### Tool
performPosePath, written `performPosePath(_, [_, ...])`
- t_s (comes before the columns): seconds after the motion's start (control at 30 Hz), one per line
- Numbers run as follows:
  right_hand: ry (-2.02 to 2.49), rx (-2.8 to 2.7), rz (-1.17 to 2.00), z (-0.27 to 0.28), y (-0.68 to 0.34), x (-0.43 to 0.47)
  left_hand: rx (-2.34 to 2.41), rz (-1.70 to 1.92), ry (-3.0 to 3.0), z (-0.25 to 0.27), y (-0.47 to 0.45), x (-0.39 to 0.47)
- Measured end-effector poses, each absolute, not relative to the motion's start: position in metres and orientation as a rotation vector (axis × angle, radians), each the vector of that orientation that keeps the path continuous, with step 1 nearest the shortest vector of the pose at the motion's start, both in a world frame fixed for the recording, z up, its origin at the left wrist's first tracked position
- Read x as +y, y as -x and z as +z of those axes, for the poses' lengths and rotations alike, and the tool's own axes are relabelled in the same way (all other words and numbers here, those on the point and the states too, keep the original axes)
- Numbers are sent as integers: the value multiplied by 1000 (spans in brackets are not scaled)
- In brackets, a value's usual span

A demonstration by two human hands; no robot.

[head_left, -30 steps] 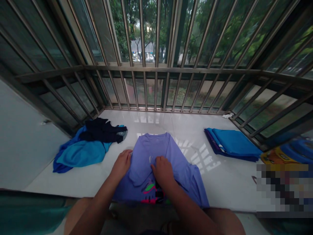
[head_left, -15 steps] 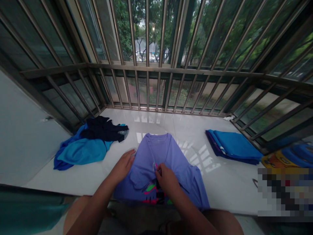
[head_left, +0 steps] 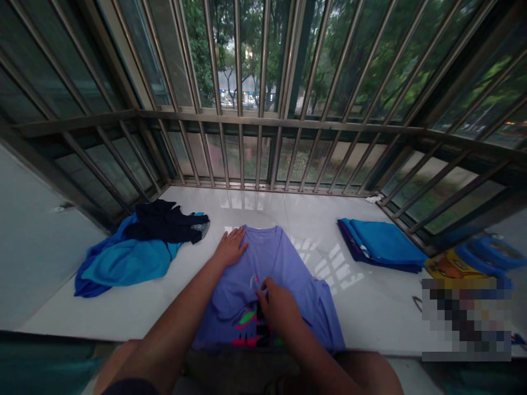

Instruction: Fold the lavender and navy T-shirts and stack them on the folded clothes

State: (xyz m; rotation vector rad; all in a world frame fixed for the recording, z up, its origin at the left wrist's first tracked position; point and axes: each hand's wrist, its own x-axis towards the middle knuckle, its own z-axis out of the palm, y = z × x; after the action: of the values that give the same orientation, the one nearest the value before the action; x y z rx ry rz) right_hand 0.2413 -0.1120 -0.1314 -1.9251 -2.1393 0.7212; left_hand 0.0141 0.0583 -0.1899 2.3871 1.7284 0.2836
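A purple long-sleeved shirt (head_left: 267,252) lies on the white tiled sill in front of me, its neckline pointing at the window. Part of a pink, green and black print shows near its lower end. My left hand (head_left: 231,248) rests flat with fingers stretched on the shirt's left shoulder, by the collar. My right hand (head_left: 278,304) is closed in a pinch on the fabric at the middle of the chest, where the cloth bunches and covers part of the print.
Crumpled dark and blue clothes (head_left: 132,247) lie to the left. A folded stack of blue clothes (head_left: 382,241) sits on the right, beside a yellow and blue container (head_left: 465,263) and a blurred-out patch. Metal bars (head_left: 259,120) stand across the window at the back.
My left hand has moved forward from the shirt's left edge onto its shoulder near the collar. My right hand keeps its pinch at the chest. The view has shifted slightly right.
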Motion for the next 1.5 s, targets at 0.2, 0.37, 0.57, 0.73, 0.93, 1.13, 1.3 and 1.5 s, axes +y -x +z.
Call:
performPosePath(0.2, [1788,-2253,388,-127,-309,-105,1754,326,-2396,-173,-16,56])
performPosePath(0.37, [1691,-2378,364,-145,-314,-121,1556,471,-2474,-165,-29,-24])
performPosePath(0.57, [1681,-2506,263,-167,-282,-118,1411,372,-2425,-189,-43,-124])
performPosePath(0.73, [1686,-2505,225,-170,-270,-114,1373,349,-2418,-203,-48,-140])
performPosePath(0.93, [1676,-2425,393,-150,-275,-111,1372,327,-2349,-192,-31,-136])
performPosePath(1.13, [1911,-2176,456,-114,-311,-37,1567,491,-2101,-146,-13,-72])
performPosePath(1.3, [2064,-2089,453,-110,-317,54,1984,380,-1882,-120,-12,45])
performPosePath(1.5, [2107,-1997,584,-123,-300,109,2041,326,-1750,-131,-23,123])
